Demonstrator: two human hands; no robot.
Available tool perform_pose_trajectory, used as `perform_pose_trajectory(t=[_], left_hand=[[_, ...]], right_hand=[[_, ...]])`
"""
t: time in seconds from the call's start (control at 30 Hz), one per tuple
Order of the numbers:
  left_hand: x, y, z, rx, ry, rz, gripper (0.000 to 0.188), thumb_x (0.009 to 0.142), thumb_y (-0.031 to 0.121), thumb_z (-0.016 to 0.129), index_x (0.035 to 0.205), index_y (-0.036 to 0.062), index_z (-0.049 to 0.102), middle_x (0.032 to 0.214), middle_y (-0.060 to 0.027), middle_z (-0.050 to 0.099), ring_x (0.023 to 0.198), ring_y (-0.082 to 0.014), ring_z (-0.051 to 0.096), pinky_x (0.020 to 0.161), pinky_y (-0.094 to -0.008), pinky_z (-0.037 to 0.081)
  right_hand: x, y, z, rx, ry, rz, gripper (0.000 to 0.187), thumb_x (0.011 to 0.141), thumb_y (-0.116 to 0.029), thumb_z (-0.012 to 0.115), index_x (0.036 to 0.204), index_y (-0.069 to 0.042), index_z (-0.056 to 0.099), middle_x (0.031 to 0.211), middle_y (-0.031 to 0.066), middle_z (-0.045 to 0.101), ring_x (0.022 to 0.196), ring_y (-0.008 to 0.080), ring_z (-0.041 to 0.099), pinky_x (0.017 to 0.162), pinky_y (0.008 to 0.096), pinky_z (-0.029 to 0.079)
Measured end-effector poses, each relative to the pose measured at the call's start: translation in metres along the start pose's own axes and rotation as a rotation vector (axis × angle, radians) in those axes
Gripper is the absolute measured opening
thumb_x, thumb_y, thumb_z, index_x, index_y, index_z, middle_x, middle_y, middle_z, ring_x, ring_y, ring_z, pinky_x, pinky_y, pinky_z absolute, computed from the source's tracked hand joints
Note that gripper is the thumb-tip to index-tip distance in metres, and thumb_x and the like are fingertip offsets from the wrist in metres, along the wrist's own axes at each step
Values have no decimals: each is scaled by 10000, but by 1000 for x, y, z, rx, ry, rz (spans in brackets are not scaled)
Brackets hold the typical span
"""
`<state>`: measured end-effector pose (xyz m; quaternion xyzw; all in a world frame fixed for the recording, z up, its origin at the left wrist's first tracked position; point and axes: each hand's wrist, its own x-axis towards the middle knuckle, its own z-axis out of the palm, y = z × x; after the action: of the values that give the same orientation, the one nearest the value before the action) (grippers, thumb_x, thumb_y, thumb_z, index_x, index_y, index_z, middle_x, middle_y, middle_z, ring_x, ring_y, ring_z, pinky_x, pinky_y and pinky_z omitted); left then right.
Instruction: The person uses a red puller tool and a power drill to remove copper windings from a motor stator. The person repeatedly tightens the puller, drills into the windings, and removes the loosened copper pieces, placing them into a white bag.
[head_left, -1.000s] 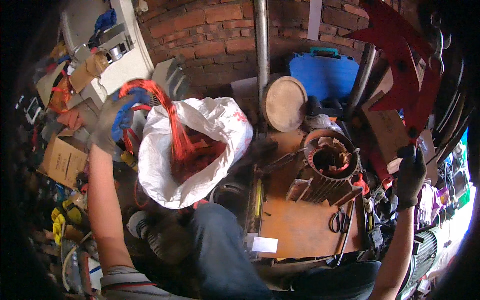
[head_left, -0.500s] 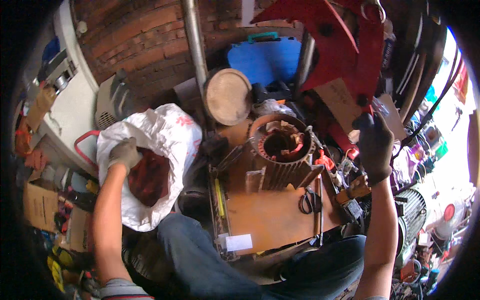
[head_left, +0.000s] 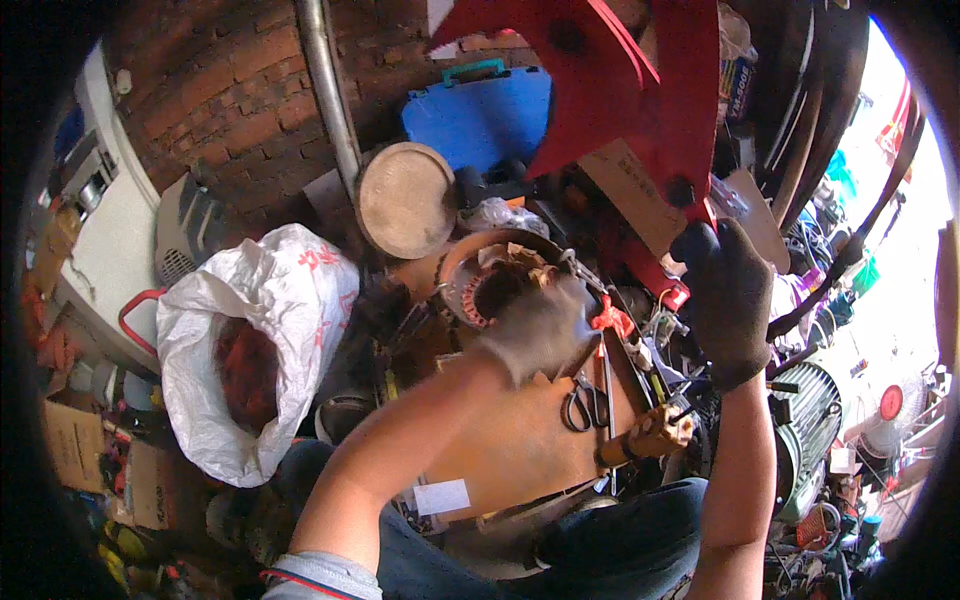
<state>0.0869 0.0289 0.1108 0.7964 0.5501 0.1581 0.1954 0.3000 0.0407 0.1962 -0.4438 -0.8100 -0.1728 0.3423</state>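
Brick wall (head_left: 230, 115) rose behind a brown table (head_left: 490, 445) in a crowded workshop. On the table's far part stood a motor housing (head_left: 453, 270), its round mouth upward, with red windings and scraps of paper inside. Across its near side reached the left hand (head_left: 545, 330), gloved and blurred by motion; whether its fingers were apart or together, I cannot tell. Well to its right, the right hand (head_left: 728, 300), also gloved, was clamped on the narrow lower end of a large red metal piece (head_left: 685, 110). Scissors (head_left: 584, 404) lay on the table just nearer the person than the housing, and a white card (head_left: 441, 497) lay at the near edge. Farther out, a white sack (head_left: 300, 330) gaped open at the left, reddish material (head_left: 245, 370) inside. Behind the housing were a round tan disc (head_left: 405, 200) and a blue case (head_left: 485, 118); a green finned motor (head_left: 810, 435) sat at the right.
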Motion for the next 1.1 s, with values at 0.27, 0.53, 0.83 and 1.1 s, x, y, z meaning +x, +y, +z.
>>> perform_pose_trajectory(t=[0.27,0.53,0.83,1.1], left_hand=[[74,-175,11,591,255,-89,366,885,112,523,1239,52,597,1302,-197,621,1212,-387,603,985,-477,515],[96,-182,20,796,208,-309,260,923,145,537,924,120,795,961,-156,762,927,-281,750,742,-452,581],[36,-82,-23,473,-290,-269,393,842,397,668,997,46,752,1088,-194,725,1059,-364,684,925,-465,530],[-32,-106,-83,796,-158,-322,449,925,500,564,1021,102,749,1012,-169,740,991,-354,710,870,-486,541]], right_hand=[[4,-18,-6,606,110,197,246,970,-257,657,867,-38,609,671,219,599,662,444,637,573,422,487],[7,-10,-4,583,71,196,326,958,-360,667,857,-59,592,694,213,611,689,454,642,594,479,503],[5,-5,-13,592,41,166,361,962,-400,659,866,-56,603,707,208,615,700,427,654,614,469,504],[3,-8,-25,525,33,160,336,964,-392,648,904,-62,659,734,206,651,734,417,681,645,477,524]])
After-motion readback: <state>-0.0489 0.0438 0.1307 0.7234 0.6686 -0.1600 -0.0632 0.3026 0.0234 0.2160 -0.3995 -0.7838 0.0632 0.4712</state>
